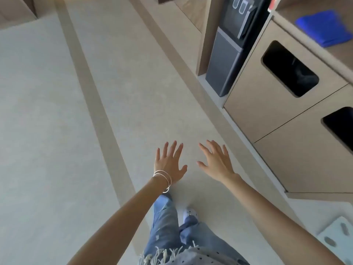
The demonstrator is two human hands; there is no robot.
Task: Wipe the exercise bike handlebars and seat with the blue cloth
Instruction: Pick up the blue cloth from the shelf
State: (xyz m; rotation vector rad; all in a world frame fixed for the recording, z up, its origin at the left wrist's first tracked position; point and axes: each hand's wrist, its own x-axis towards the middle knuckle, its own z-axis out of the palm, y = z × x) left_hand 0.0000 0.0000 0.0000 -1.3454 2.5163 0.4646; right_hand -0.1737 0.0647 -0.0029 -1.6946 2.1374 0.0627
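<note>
Far right, folded blue cloth flat on counter, long axis unclear.

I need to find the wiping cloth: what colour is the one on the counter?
Bright blue, plain, no pattern. The cloth shows in the head view, upper right.

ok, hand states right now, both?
Left hand: open, fingers spread, holding nothing.
Right hand: open, fingers spread, holding nothing.
Blue cloth lies untouched on the counter.
</note>
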